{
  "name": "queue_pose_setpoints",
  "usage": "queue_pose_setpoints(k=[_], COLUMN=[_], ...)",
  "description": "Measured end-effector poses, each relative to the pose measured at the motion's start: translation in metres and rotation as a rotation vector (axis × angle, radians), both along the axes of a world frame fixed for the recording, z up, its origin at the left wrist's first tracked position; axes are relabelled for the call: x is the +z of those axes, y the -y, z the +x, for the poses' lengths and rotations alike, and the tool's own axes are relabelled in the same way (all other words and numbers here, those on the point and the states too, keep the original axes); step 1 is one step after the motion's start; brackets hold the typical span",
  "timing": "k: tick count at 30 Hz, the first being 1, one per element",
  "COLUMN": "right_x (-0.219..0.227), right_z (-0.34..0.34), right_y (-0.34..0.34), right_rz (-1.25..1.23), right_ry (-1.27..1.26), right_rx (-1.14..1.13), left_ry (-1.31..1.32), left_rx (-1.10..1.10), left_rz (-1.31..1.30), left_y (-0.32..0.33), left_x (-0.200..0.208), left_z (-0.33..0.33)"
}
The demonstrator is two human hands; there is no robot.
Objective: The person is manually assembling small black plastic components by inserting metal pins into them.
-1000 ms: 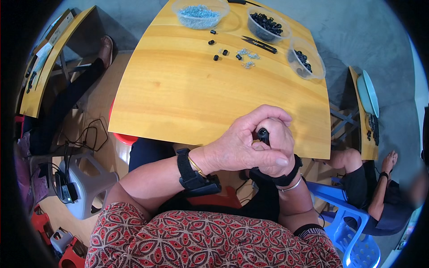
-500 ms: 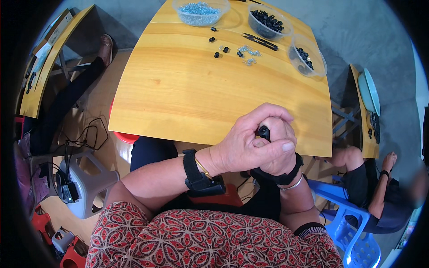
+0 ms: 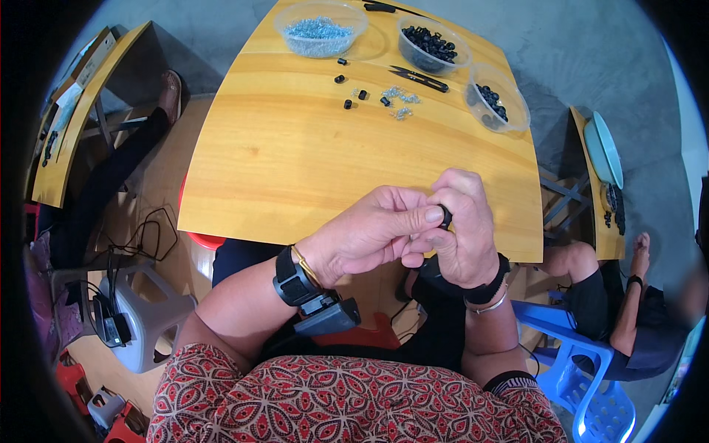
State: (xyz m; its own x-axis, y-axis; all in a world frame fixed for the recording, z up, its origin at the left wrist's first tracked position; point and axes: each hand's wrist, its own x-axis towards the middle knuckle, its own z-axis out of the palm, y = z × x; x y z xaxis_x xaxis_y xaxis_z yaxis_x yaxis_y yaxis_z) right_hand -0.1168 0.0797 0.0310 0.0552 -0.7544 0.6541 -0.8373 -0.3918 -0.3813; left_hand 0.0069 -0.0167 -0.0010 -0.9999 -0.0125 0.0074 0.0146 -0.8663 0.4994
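Just over the near edge of the table [image 3: 295,170], both my hands meet around a small black plastic piece [image 3: 445,216]. My left hand [image 3: 373,230] pinches it, with the thumb along its side. Curled around its other side are the fingers of my right hand [image 3: 469,232], which hide most of it. On the table beyond lie several loose black cylindrical pieces [image 3: 348,104] and small piles of tiny clear bits [image 3: 402,94]. Black thread snips [image 3: 419,78] rest behind them.
Along the far side stand a clear bowl of bluish clear bits [image 3: 319,46], a bowl of black pieces [image 3: 432,63] and another bowl with fewer black pieces [image 3: 480,122]. A blue chair [image 3: 569,354] and a seated person [image 3: 650,325] are at right. A grey stool [image 3: 144,317] stands left.
My hands have drawn apart from a tight clasp into a finger grip on the black piece. My left hand has shifted left, its fingers no longer wrapped over my right.
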Motion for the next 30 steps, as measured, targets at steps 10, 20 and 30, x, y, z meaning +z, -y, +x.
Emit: queue_pose_setpoints(k=[10,20,30], right_x=[-0.012,-0.015,-0.012], right_z=[0.002,0.001,0.021], right_y=[0.003,0.002,-0.009], right_rz=[0.139,0.113,0.052], right_ry=[0.125,0.128,0.097], right_rx=[-0.008,-0.042,-0.023], left_ry=[-0.037,0.045,-0.300], left_rx=[0.069,0.099,0.537], left_rz=[0.033,0.046,-0.646], left_y=[-0.005,-0.009,-0.025], left_x=[-0.006,0.001,0.006], left_z=[-0.001,-0.001,-0.007])
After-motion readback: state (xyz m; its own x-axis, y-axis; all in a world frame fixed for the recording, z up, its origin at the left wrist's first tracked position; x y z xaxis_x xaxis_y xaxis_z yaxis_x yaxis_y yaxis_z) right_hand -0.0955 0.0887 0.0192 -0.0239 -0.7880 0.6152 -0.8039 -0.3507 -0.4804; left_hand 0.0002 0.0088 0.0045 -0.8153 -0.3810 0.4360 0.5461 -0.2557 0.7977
